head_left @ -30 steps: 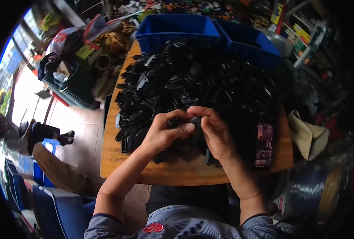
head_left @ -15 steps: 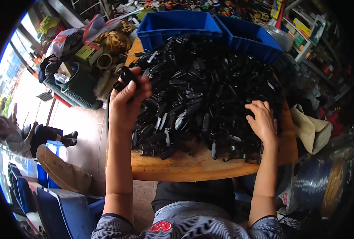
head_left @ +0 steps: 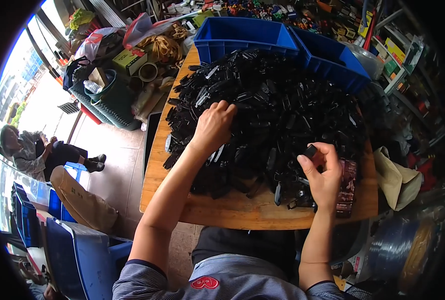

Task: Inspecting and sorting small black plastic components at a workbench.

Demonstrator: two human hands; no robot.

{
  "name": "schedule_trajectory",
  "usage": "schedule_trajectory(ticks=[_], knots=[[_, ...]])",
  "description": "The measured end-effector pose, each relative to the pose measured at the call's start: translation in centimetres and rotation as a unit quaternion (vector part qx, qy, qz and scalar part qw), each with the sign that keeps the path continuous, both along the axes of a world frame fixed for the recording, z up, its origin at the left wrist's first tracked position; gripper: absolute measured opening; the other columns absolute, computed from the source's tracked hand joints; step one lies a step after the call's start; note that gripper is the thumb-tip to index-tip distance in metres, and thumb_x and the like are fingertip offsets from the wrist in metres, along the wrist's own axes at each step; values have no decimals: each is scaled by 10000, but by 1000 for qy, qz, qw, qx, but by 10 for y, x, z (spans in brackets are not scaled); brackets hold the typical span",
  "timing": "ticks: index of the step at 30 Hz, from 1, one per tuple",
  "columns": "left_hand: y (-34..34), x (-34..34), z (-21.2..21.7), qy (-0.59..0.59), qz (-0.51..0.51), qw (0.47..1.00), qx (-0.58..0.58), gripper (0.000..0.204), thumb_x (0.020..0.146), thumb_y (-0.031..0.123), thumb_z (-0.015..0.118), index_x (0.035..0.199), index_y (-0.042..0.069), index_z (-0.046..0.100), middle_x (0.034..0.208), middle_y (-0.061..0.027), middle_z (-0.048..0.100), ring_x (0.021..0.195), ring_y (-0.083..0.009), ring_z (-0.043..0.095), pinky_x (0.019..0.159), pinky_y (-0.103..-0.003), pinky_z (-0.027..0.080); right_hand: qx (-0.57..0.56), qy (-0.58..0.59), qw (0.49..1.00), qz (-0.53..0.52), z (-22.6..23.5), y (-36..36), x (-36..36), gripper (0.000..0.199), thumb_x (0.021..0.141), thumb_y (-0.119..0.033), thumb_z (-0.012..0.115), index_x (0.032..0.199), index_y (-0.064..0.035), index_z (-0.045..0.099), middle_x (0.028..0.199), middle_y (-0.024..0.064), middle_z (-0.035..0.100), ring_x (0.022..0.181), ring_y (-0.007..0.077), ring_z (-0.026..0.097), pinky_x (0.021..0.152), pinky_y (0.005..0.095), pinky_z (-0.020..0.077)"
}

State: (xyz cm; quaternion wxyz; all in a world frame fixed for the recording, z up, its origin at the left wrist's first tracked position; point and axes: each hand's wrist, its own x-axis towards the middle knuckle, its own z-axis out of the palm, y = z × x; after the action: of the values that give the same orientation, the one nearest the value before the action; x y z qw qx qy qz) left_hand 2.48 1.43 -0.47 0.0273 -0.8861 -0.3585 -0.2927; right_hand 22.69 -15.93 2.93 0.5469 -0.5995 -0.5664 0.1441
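Observation:
A large heap of small black plastic pieces (head_left: 262, 120), some with shiny clip-like or buckle-like parts, covers most of the wooden table (head_left: 232, 212). My left hand (head_left: 214, 125) rests over the heap's left-middle part, back upward. Its fingers curl down and look closed; the fingertips and anything in them are hidden. Lower right, my right hand (head_left: 325, 172) is turned palm up above the heap's edge. Between its thumb and fingers sits a small dark block-shaped black plastic piece (head_left: 310, 151); its exact kind is unclear.
Two blue plastic bins (head_left: 250, 47) stand along the table's far edge. A dark red printed box (head_left: 346, 190) lies near my right wrist. Beige cloth (head_left: 395, 177) hangs at the right. A blue chair (head_left: 77, 260) stands lower left; a person sits farther left.
My left hand has moved right and down onto the heap; the black item it held up is out of sight. My right hand has turned palm up, showing a black piece.

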Motion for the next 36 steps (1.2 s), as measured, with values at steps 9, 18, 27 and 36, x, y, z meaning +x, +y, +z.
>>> schedule_trajectory(ticks=[9, 18, 27, 36], knots=[[-18, -11, 17, -120, -12, 987, -110, 304, 671, -29, 638, 967, 41, 627, 886, -83, 622, 857, -250, 603, 777, -302, 473, 4, 374, 913, 164, -6, -1, -7, 163, 804, -65, 644, 894, -77, 508, 819, 31, 568, 720, 115, 578, 617, 253, 515], [-73, 7, 29, -315, -268, 748, -519, 258, 774, 67, 695, 1013, 37, 603, 981, -13, 610, 921, -104, 556, 831, -256, 443, 16, 469, 853, 227, -18, 17, -33, 171, 833, -72, 641, 983, -27, 571, 820, 42, 608, 686, 114, 601, 616, 239, 509], [-75, 10, 24, -297, -290, 831, -371, 259, 772, 65, 686, 1013, 28, 599, 926, -54, 605, 857, -154, 579, 765, -272, 454, -53, 466, 848, 247, -22, 13, -23, 151, 823, -133, 664, 856, -49, 543, 685, 30, 562, 522, 117, 553, 487, 220, 456], [-93, 13, 27, -344, -235, 723, -551, 253, 796, 161, 702, 984, 14, 618, 751, 3, 592, 642, -45, 502, 560, -202, 404, 5, 404, 887, 221, -23, 8, -42, 379, 847, -269, 645, 1121, -26, 546, 1143, 84, 487, 962, 104, 513, 825, 249, 435]])
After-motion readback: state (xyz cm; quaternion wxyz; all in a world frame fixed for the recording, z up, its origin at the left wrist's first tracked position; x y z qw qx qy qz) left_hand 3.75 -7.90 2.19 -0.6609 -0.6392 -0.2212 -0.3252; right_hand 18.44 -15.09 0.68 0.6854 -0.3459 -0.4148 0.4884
